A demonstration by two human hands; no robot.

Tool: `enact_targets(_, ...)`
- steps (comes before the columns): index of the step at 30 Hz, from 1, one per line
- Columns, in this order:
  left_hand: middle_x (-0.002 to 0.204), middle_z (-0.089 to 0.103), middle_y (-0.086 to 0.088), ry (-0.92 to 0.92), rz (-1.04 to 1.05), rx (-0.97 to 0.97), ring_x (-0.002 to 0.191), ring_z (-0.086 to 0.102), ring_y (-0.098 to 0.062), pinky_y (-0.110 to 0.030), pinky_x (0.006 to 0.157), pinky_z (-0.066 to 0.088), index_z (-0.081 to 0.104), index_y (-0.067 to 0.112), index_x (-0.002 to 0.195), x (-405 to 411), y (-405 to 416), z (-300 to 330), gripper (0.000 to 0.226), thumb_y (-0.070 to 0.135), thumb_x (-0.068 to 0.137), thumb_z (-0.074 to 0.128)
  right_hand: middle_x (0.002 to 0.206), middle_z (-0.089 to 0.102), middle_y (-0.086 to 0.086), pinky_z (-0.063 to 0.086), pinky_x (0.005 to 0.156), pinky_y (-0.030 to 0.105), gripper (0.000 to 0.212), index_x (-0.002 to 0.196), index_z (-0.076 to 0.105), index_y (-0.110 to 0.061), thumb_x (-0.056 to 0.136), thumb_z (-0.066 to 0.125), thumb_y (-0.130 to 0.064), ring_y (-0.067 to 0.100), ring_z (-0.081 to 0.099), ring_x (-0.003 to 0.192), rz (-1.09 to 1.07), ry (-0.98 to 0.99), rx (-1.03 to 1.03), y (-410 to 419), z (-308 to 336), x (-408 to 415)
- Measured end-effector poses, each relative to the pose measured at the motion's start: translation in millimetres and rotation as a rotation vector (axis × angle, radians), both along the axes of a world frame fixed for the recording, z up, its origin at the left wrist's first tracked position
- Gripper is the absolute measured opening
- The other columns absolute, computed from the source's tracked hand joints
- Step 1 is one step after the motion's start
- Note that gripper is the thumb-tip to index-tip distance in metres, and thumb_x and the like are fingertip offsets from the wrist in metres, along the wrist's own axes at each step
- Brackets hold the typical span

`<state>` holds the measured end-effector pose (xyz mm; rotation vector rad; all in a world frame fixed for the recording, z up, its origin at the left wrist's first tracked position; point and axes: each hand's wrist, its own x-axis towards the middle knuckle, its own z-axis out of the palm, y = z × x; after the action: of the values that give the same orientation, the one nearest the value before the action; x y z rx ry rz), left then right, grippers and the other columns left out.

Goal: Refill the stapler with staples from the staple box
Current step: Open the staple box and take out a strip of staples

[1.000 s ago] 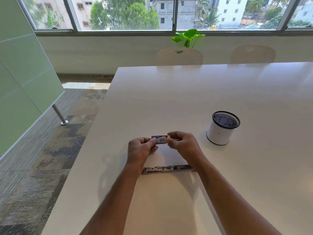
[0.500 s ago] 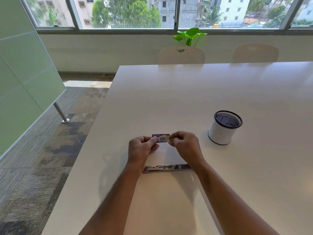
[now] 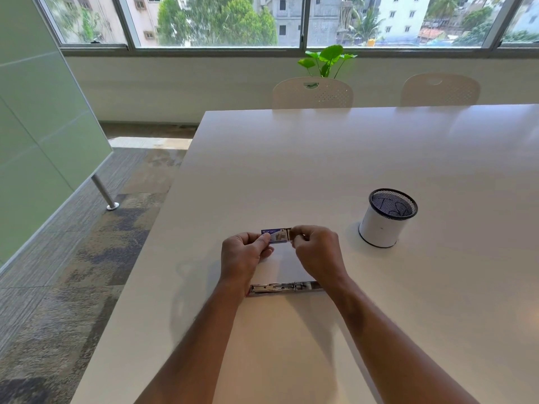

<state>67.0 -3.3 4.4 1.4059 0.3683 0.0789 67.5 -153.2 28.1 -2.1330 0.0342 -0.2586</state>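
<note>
step: opening staple box [image 3: 275, 236], held just beyond stapler [image 3: 284, 288] lying opened on table [image 3: 320, 170] | hands: left hand [image 3: 243, 255] pinching box body, right hand [image 3: 316, 249] pinching its end | next: likely drawing out a strip, needing a steady pull

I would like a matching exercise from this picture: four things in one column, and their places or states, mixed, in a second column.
1. staple box
2. stapler
3. mesh cup
4. plant

a. by the window, behind a chair
b. held by both hands above the table
c. lying open on the table, under the wrists
d. standing on the table, to the right of the hands

Pairs: 1-b, 2-c, 3-d, 4-a
</note>
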Motion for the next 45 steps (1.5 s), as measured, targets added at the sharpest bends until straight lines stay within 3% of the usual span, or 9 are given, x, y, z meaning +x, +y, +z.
enact_targets(4, 0.078, 0.077, -0.012, -0.007, -0.002, 0.017, 0.07, 0.073, -0.017, -0.028, 0.075, 0.063, 0.077, 0.001, 0.086, 0.7, -0.6, -0.3, 0.008, 0.008, 0.09, 0.076, 0.072, 0.075, 0.01, 0.056, 0.062, 0.04, 0.023, 0.09, 0.08, -0.011, 0.089, 0.057, -0.012, 0.029, 0.065, 0.065, -0.016, 0.03, -0.039, 3.1, 0.3, -0.3)
enact_targets(8, 0.079, 0.076, -0.014, -0.016, -0.005, 0.035, 0.069, 0.073, -0.016, -0.022, 0.069, 0.063, 0.076, -0.001, 0.088, 1.3, -0.4, -1.0, 0.009, 0.008, 0.09, 0.075, 0.079, 0.074, 0.006, 0.051, 0.065, 0.031, 0.015, 0.096, 0.079, -0.008, 0.09, 0.068, -0.017, 0.019, 0.061, 0.069, -0.036, 0.107, 0.077, 5.3, 2.2, 0.3)
enact_targets(11, 0.08, 0.077, -0.015, -0.02, -0.003, 0.044, 0.069, 0.073, -0.016, -0.023, 0.07, 0.063, 0.076, -0.002, 0.09, 1.3, -0.6, -1.4, 0.01, 0.007, 0.09, 0.075, 0.075, 0.069, 0.002, 0.043, 0.06, 0.024, 0.017, 0.089, 0.078, -0.007, 0.087, 0.076, -0.025, 0.014, 0.056, 0.068, -0.035, 0.151, 0.141, 6.9, 1.8, 3.0)
enact_targets(17, 0.083, 0.077, -0.014, -0.022, -0.019, 0.067, 0.071, 0.074, -0.016, -0.025, 0.072, 0.062, 0.076, -0.002, 0.092, 2.2, 0.7, -4.2, 0.01, 0.008, 0.09, 0.075, 0.078, 0.076, 0.016, 0.053, 0.065, 0.037, 0.014, 0.075, 0.076, -0.01, 0.086, 0.071, -0.017, 0.02, 0.062, 0.069, -0.069, 0.244, 0.21, 1.9, 0.3, 10.5)
enact_targets(20, 0.084, 0.077, -0.015, -0.023, -0.018, 0.07, 0.071, 0.074, -0.016, -0.024, 0.071, 0.062, 0.076, -0.002, 0.091, 1.4, 0.2, -3.2, 0.009, 0.007, 0.09, 0.075, 0.077, 0.076, 0.015, 0.058, 0.071, 0.043, 0.015, 0.076, 0.077, -0.008, 0.086, 0.067, -0.014, 0.024, 0.067, 0.071, -0.075, 0.246, 0.174, 1.4, 0.8, 10.9)
enact_targets(25, 0.086, 0.077, -0.017, -0.026, -0.019, 0.073, 0.073, 0.074, -0.018, -0.026, 0.074, 0.063, 0.076, 0.0, 0.089, -0.8, -0.7, 0.1, 0.007, 0.007, 0.09, 0.075, 0.068, 0.071, 0.01, 0.044, 0.055, 0.029, 0.019, 0.078, 0.077, -0.003, 0.086, 0.062, -0.013, 0.019, 0.056, 0.059, -0.071, 0.219, 0.029, 4.4, 3.8, 8.7)
enact_targets(34, 0.081, 0.077, -0.014, -0.013, -0.001, 0.095, 0.072, 0.074, -0.02, -0.036, 0.08, 0.063, 0.076, 0.005, 0.084, -1.1, -2.1, 1.5, 0.006, 0.008, 0.089, 0.077, 0.078, 0.075, 0.01, 0.056, 0.068, 0.038, 0.017, 0.085, 0.077, -0.006, 0.086, 0.067, -0.019, 0.025, 0.067, 0.072, -0.033, 0.205, -0.031, 3.3, 4.3, 8.6)
enact_targets(38, 0.08, 0.079, -0.012, -0.003, 0.026, 0.198, 0.07, 0.077, -0.02, -0.038, 0.078, 0.064, 0.076, 0.008, 0.083, -0.4, -3.6, 0.8, 0.008, 0.013, 0.088, 0.078, 0.076, 0.075, 0.006, 0.057, 0.07, 0.039, 0.013, 0.08, 0.075, -0.012, 0.085, 0.067, -0.02, 0.026, 0.072, 0.078, -0.077, 0.225, 0.081, -4.1, 6.4, 8.7)
enact_targets(45, 0.065, 0.076, -0.002, 0.028, 0.033, 0.581, 0.066, 0.076, -0.02, -0.037, 0.074, 0.063, 0.068, 0.016, 0.072, -1.4, -7.2, 5.7, 0.019, 0.025, 0.086, 0.078, 0.073, 0.074, 0.003, 0.062, 0.084, 0.046, 0.01, 0.075, 0.073, -0.014, 0.084, 0.069, -0.016, 0.023, 0.076, 0.077, -0.108, 0.22, 0.277, -29.3, 3.2, 4.6)
